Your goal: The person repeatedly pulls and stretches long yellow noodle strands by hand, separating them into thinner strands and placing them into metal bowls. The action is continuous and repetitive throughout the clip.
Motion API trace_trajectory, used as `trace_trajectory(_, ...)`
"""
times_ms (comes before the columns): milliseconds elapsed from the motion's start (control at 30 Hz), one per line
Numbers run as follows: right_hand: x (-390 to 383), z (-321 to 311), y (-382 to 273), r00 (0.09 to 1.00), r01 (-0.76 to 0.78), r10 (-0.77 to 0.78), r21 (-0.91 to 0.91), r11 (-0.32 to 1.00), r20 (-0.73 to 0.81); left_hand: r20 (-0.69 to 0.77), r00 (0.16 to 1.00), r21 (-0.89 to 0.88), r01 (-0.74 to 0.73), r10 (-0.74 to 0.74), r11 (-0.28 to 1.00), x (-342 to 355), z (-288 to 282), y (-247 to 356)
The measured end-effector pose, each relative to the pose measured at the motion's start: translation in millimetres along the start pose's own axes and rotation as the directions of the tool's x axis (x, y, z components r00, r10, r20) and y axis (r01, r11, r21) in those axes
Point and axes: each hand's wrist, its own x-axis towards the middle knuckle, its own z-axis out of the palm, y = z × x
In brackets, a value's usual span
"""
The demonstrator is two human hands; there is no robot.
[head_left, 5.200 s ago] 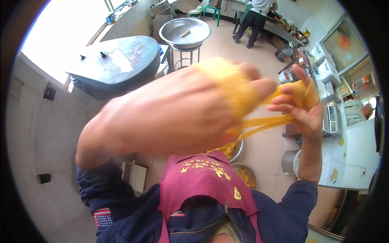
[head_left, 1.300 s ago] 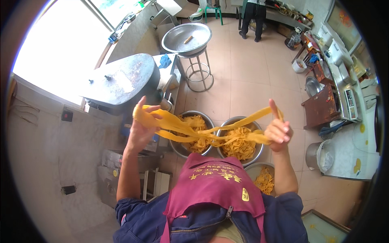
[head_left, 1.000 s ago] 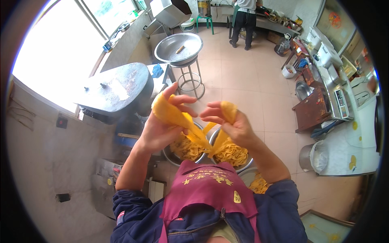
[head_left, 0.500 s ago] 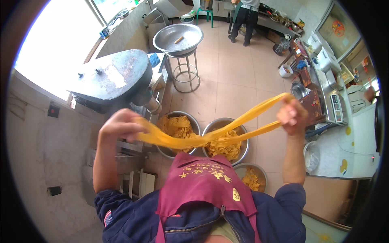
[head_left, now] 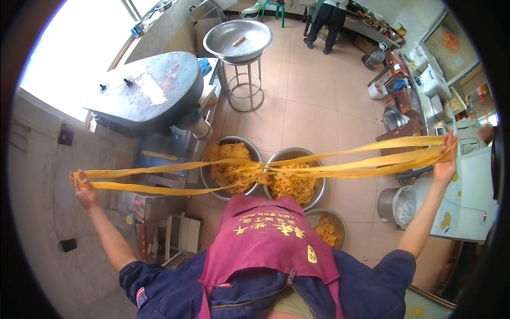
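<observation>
Long, flat yellow noodle strips stretch in loops across the whole width in front of me, crossing in the middle. Far out on the left, my left hand holds one end, the loop running round its fingers. At the far right, my right hand grips the other end, raised about level with the counter. Beneath the strips stand two metal basins, a left basin and a right basin, both heaped with similar yellow noodles. A smaller bowl behind my apron's right edge holds some more.
A large machine with a grey metal cover stands at left. Beyond it, a wide metal bowl with a wooden-handled thing rests on a tall stand. A counter runs along the right, near a lined bin. Another person stands far back.
My hands have moved far apart, the left one outward left and the right one outward right. The noodle strips, slack and bunched before, are now drawn out long and nearly straight.
</observation>
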Motion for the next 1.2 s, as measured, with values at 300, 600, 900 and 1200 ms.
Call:
trace_trajectory(300, -4, 61, -9, 0.992, 0.005, 0.003, -0.069, 0.998, 0.125, 0.197, 0.942, 0.376, -0.330, 0.273, 0.866, 14, 121, 23)
trace_trajectory(600, -68, 236, 1, 0.782, -0.120, 0.270, -0.290, 0.950, 0.561, 0.903, 0.430, 0.222, -0.483, 0.009, 0.847, -159, 412, -28)
trace_trajectory(900, -114, 360, 59, 0.755, -0.185, 0.198, -0.087, 0.979, 0.624, 0.988, -0.041, -0.147, -0.542, 0.149, 0.828, -290, 587, -106)
trace_trajectory(1200, -69, 391, -32, 0.539, -0.337, 0.348, -0.182, 0.924, 0.768, 0.959, -0.127, 0.262, 0.050, -0.254, 0.964, -268, 560, -178)
